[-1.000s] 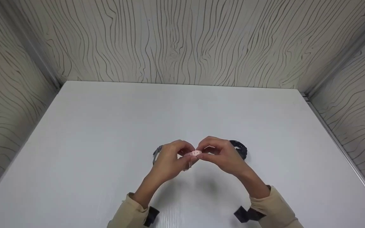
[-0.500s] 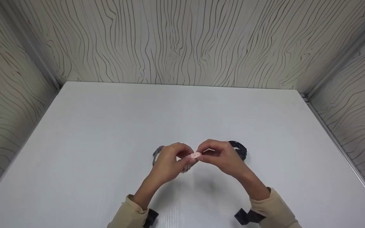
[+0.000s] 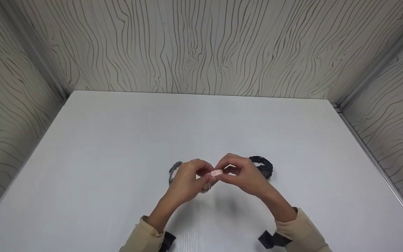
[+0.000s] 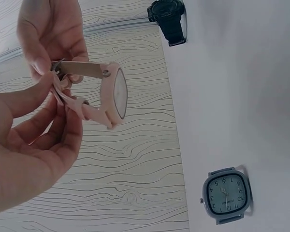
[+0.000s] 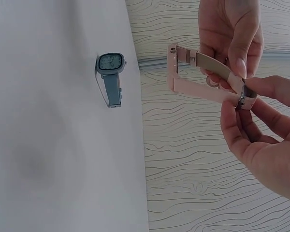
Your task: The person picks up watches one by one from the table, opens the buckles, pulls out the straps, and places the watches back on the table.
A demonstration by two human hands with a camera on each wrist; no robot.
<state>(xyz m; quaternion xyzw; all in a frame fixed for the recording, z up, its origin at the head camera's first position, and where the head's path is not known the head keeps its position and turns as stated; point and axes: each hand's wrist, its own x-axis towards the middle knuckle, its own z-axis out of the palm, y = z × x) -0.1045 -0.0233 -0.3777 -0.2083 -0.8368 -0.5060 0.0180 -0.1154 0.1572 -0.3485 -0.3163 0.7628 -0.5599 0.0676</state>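
Left hand (image 3: pixel 186 179), right hand (image 3: pixel 248 177): fingers pinching pink watch (image 3: pixel 217 173) | near: blue watch (image 4: pixel 227 195) 10 o'clock, black watch (image 3: pixel 267 170) 2 o'clock | well apart: tabletop's far edge (image 3: pixel 201 97) 12 o'clock

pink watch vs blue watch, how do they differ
The pink watch is held up by the left hand and right hand; the blue watch rests on the table. In the left wrist view, the blue watch's dial shows full-face, the pink watch's is steeply angled. Both are strapped wristwatches.

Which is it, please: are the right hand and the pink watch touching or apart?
Touching. The right wrist view shows the right hand pinching the pink watch by its strap, near the buckle.
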